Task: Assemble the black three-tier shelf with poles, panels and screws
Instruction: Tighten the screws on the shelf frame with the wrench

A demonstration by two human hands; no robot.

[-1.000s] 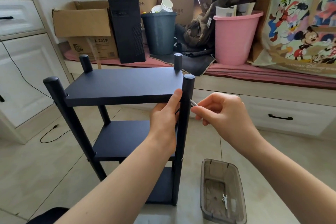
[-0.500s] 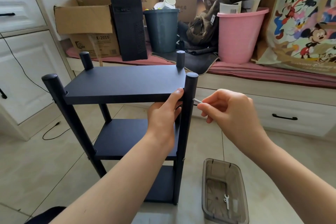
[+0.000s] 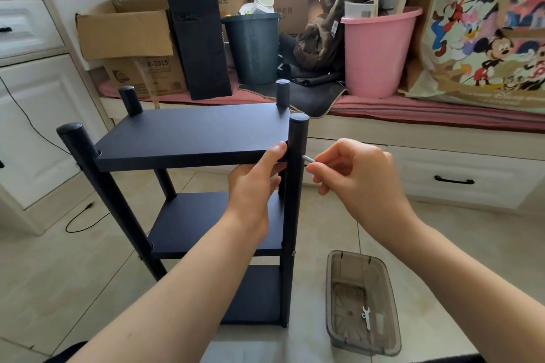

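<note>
The black three-tier shelf [image 3: 188, 138] stands upright on the tiled floor, with panels between its black poles. My left hand [image 3: 253, 183] grips the front right corner of the top panel, thumb on the panel's front edge beside the near right pole [image 3: 296, 186]. My right hand [image 3: 356, 177] pinches a thin silver screw [image 3: 308, 158] whose tip meets the right side of that pole at the height of the top panel.
A clear grey plastic box [image 3: 358, 274] with a small silver wrench [image 3: 365, 317] inside lies on the floor at the right of the shelf. Behind are a window bench with a pink bucket [image 3: 377, 50], a dark bin [image 3: 253, 47], a computer tower [image 3: 200, 38] and cardboard boxes [image 3: 126, 35]. White cabinets stand at the left.
The view has shifted slightly. My right hand has stayed at the pole with the screw, its tip now against the pole's side. My left hand keeps its hold on the panel corner.
</note>
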